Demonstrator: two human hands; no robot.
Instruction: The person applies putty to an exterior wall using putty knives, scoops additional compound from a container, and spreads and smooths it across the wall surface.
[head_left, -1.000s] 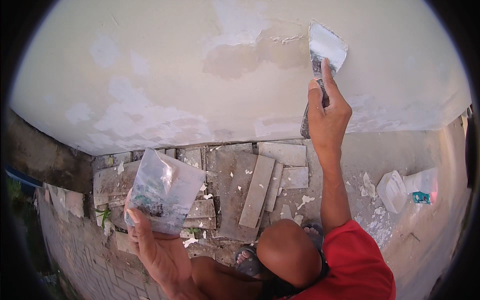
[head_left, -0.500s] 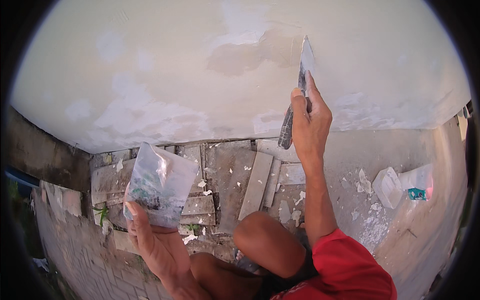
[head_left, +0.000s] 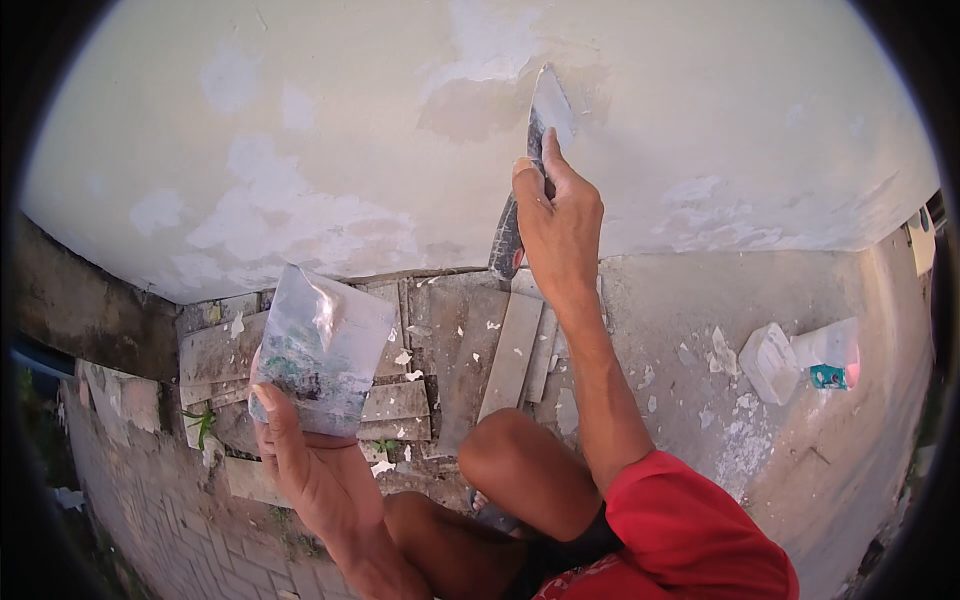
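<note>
evidently, a filling or smoothing pass is in hand: the pale, matt wall (head_left: 690,120) is marked with chalky white patches (head_left: 300,220) and a dull, darker patch (head_left: 470,108). at its foot, rough grey concrete ground (head_left: 670,310) is met, with flat, straight-edged slabs (head_left: 515,350) laid loosely upon it. by the left hand (head_left: 325,490), a thin, square-cornered plate (head_left: 350,375) is held up, the thumb laid at its near edge and the other fingers mostly hidden behind; how firmly they are pressed cannot be judged. by the right hand (head_left: 562,225), the dark, white-speckled handle of a putty knife (head_left: 552,105) is gripped narrowly, the index finger stretched toward the blade. the blade is tilted over the darker patch, apparently against the wall, though contact is not clearly shown; a low angle and light, even pressure would probably be called for next. to the right, a white, blocky container (head_left: 770,363) is seen. on the plate, a smooth, glossy mound of paste (head_left: 325,312) is carried above grey-green smears. brittle white flakes (head_left: 722,352) are scattered below.
</note>
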